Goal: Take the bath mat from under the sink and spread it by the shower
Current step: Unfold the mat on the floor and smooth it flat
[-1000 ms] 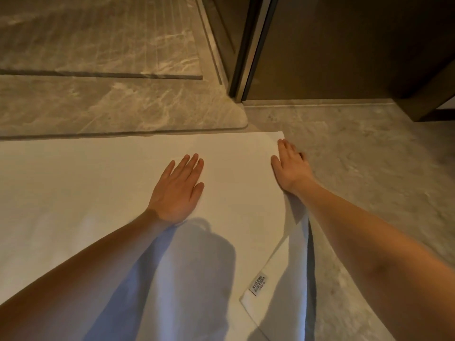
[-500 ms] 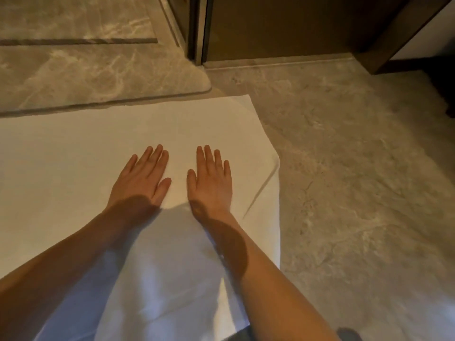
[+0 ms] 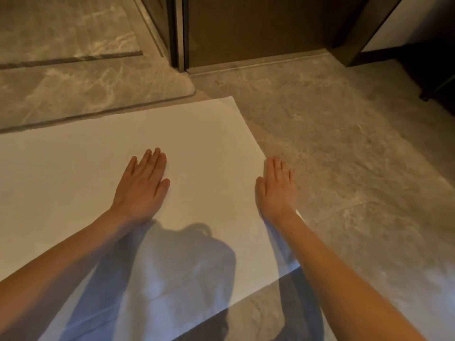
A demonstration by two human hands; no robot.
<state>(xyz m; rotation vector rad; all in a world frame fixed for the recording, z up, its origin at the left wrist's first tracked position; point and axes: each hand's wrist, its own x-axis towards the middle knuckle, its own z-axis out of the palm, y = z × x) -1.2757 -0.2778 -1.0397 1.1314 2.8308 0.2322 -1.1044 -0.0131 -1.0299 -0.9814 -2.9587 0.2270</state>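
Your bath mat (image 3: 103,183) is down, spread white across the lower left and centre of the frame, its far edge just beside the raised marble shower threshold (image 3: 93,92) at upper left. Now finish the smoothing: press outward from the middle toward the right edge, and I'd flatten the creases showing in the shadowed near part at the bottom. Keep that far edge parallel to the threshold. Your left hand (image 3: 144,184) lies palm down mid-mat, fingers together and extended, grasping nothing. Your right hand (image 3: 277,187) is flat too, resting right on the mat's right-hand border, fingertips toward the floor tiles (image 3: 357,168), also gripping nothing. Both forearms reach forward, nearly straight.
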